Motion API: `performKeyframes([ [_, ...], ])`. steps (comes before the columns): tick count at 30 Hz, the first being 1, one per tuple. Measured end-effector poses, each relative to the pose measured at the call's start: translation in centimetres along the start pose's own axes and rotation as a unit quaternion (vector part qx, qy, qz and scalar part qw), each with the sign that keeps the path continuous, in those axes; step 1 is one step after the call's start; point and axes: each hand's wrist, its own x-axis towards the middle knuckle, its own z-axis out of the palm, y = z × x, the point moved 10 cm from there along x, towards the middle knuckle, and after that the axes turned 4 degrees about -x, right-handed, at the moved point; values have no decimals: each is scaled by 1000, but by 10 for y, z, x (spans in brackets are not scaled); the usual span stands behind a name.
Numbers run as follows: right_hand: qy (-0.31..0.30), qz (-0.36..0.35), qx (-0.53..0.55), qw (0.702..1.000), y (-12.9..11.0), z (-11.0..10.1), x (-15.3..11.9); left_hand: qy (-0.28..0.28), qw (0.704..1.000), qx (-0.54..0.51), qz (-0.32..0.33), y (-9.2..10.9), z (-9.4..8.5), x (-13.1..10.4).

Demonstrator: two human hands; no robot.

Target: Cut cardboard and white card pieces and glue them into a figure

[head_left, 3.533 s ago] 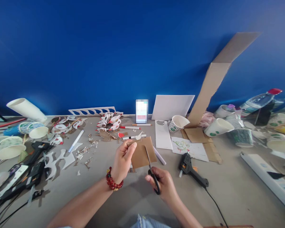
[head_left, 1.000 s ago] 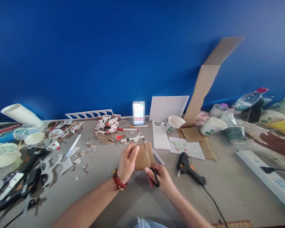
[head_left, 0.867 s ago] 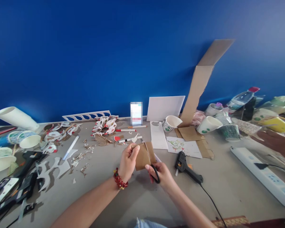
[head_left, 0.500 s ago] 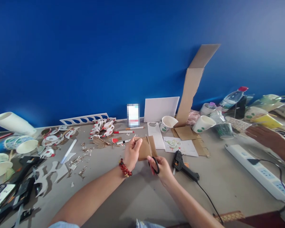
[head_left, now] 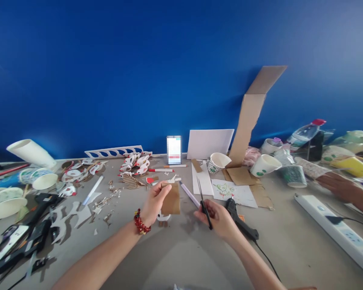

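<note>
A small brown cardboard piece (head_left: pixel 171 199) is pinched between the thumb and fingers of my left hand (head_left: pixel 155 201), which has a red bead bracelet at its wrist. Under the cardboard, a white cutout (head_left: pixel 163 218) shows in part on the table. My right hand (head_left: pixel 214 216) holds black-handled scissors (head_left: pixel 203 201), blades pointing up and away, apart from the cardboard. A pale purple pen (head_left: pixel 190 195) lies between the two hands. Beyond it, a narrow brown strip (head_left: pixel 196 165) rests on a white sheet (head_left: pixel 202 183).
A black glue gun (head_left: pixel 241 220) and its cord lie right of my right hand. Farther right are a power strip (head_left: pixel 332 231) and another person's hand (head_left: pixel 341 183). A paper cup (head_left: pixel 217 162) stands behind. White cutouts and scraps (head_left: pixel 105 201) cover the left.
The scissors have come away from the cardboard, and the hands are farther apart. The held piece is narrower, and a brown strip now lies on the white sheet. The purple pen and white cutout now show.
</note>
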Motion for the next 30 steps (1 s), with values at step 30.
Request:
performKeyframes([
  [30, -14, -63, 194, 979, -63, 51, 11, -67, 997, 24, -12, -1, 2, -53],
])
